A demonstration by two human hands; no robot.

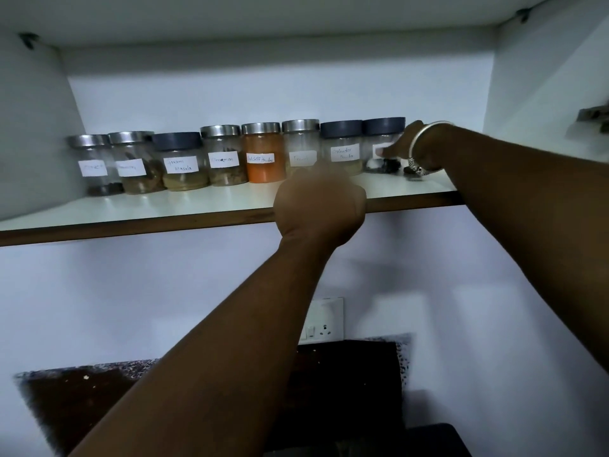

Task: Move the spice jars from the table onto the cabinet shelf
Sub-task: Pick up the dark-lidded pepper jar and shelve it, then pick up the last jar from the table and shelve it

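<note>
Several glass spice jars stand in a row at the back of the white cabinet shelf (148,209), each with a paper label. They include garam masala (181,161), cinnamon (224,156) and orange red chilli powder (263,153). My right hand (410,145), with a bangle and a watch at the wrist, is wrapped round the rightmost dark-lidded jar (384,127), which stands on the shelf. My left hand (321,201) is a blurred closed fist at the shelf's front edge. It partly covers the bottom of the fennel jar (300,140) and holds nothing that I can see.
Cabinet side walls close the shelf at left and right, with a metal hinge (593,117) on the right wall. Below the shelf are a white wall with a switch socket (324,319) and a dark speckled countertop (99,390).
</note>
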